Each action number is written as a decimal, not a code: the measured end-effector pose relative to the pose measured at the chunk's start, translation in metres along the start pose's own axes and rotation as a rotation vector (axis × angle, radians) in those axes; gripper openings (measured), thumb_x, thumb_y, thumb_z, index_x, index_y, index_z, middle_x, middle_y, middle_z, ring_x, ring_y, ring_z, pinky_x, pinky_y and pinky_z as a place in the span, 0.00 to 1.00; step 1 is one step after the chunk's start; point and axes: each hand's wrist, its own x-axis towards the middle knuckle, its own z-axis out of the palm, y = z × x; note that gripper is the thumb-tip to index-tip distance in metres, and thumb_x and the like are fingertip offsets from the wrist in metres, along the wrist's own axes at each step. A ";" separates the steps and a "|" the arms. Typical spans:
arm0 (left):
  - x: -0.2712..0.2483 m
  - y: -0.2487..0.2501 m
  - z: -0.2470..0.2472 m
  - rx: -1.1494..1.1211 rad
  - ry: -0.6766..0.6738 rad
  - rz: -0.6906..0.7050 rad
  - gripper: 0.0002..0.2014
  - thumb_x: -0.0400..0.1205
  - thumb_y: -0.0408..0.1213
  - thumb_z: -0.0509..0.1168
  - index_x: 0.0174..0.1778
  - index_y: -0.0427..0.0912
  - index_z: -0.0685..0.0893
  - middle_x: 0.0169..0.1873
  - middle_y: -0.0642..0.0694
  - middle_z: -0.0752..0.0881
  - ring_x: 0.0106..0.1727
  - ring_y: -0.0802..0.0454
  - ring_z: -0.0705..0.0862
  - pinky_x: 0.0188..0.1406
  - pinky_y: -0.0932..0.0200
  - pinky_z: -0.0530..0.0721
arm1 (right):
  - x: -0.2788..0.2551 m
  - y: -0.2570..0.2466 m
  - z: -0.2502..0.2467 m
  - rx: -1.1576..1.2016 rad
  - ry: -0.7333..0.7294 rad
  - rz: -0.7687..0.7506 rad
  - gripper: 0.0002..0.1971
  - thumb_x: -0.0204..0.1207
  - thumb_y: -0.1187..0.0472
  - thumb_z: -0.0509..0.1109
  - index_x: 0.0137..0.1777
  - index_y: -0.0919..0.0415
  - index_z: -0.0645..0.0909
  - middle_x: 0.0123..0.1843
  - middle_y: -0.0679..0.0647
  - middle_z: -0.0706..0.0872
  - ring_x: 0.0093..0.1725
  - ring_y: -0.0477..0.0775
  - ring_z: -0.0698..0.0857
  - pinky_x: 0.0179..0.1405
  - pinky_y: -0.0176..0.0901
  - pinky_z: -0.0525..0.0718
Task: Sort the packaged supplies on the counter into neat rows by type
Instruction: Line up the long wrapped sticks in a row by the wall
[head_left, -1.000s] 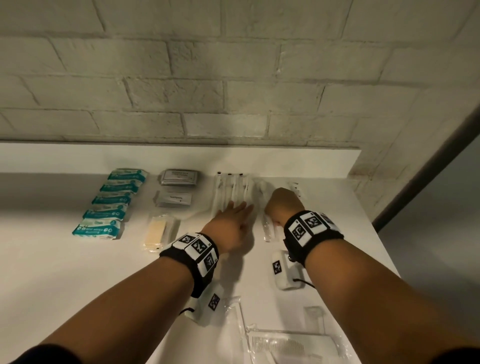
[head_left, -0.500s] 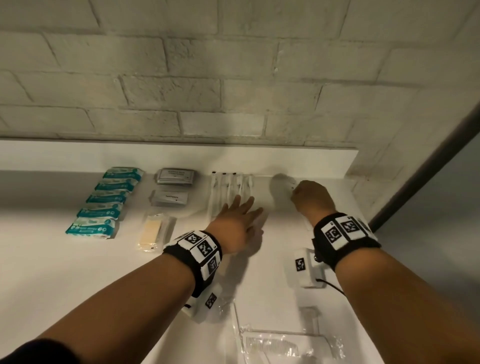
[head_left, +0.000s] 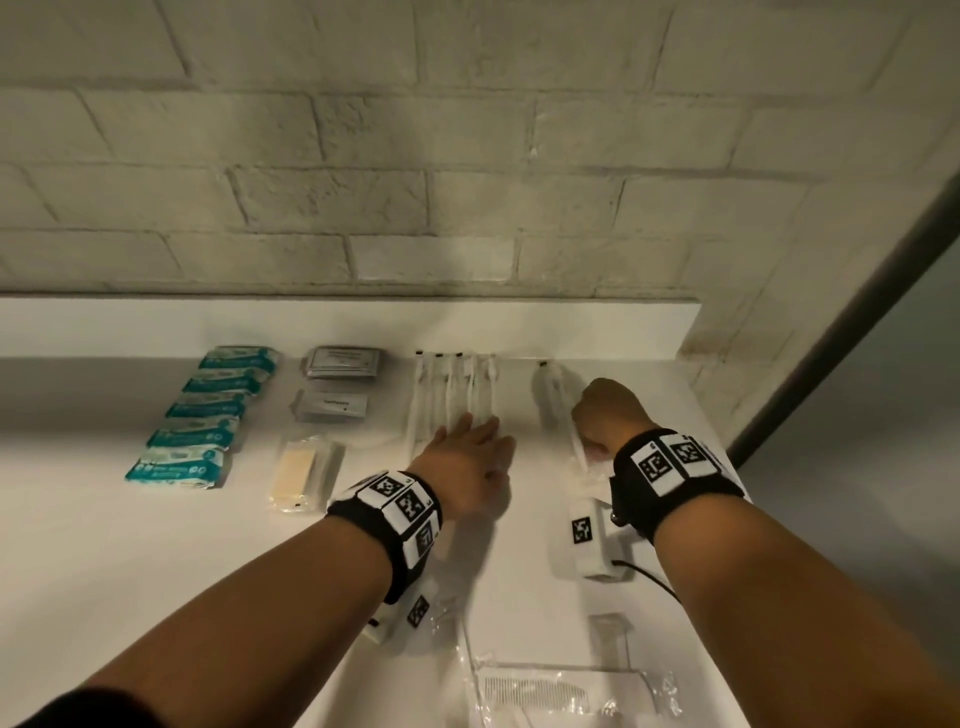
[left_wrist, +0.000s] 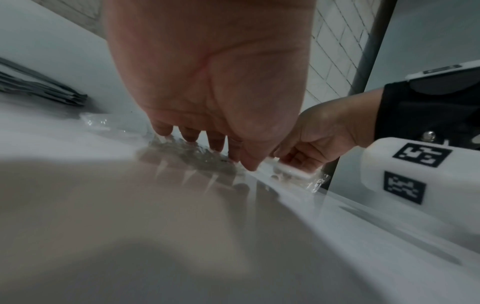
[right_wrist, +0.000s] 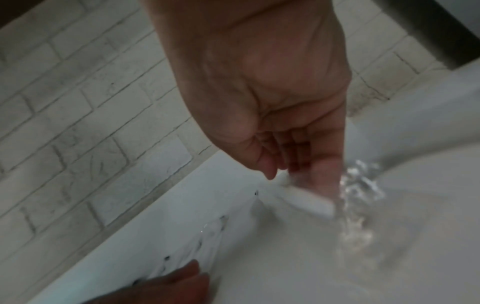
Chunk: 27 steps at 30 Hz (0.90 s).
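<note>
Wrapped toothbrush (head_left: 582, 447) is grasped by right hand (head_left: 605, 415), right of toothbrush row (head_left: 457, 389) | left hand (head_left: 467, 467) is laid flat, released, on row's near ends | counter (head_left: 104, 545)

Premises appear to be a hotel-type bathroom or housekeeping area, though the view is narrow. Evidence: a white-painted brick wall (head_left: 467, 156) behind a glossy white desk (head_left: 104, 545) with a raised back ledge. Laid out on it are single-use guest supplies: teal wipe packets (head_left: 208, 410), grey sachets (head_left: 343, 359), wrapped toothbrushes (head_left: 457, 387), a wrapped soap bar (head_left: 295, 474) and a bagged comb (head_left: 535, 693).
</note>
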 end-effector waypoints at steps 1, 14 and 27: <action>0.000 0.000 0.000 0.011 -0.005 -0.002 0.35 0.76 0.52 0.47 0.82 0.53 0.61 0.85 0.45 0.52 0.85 0.36 0.46 0.81 0.36 0.47 | 0.001 0.002 0.000 0.011 -0.002 0.009 0.15 0.81 0.66 0.59 0.64 0.71 0.78 0.61 0.68 0.84 0.51 0.63 0.85 0.47 0.50 0.85; 0.004 -0.006 0.002 0.013 0.051 0.006 0.33 0.85 0.41 0.57 0.85 0.43 0.51 0.85 0.44 0.52 0.85 0.37 0.47 0.81 0.38 0.50 | -0.001 -0.040 0.040 -0.174 -0.011 -0.280 0.22 0.79 0.63 0.67 0.73 0.63 0.75 0.73 0.61 0.78 0.72 0.59 0.77 0.70 0.43 0.73; 0.007 -0.010 0.006 0.042 0.074 -0.009 0.38 0.77 0.51 0.51 0.85 0.43 0.53 0.85 0.42 0.51 0.85 0.35 0.48 0.81 0.37 0.51 | 0.005 -0.035 0.041 -0.089 -0.072 -0.217 0.29 0.76 0.59 0.67 0.78 0.57 0.69 0.76 0.61 0.73 0.72 0.61 0.76 0.68 0.47 0.76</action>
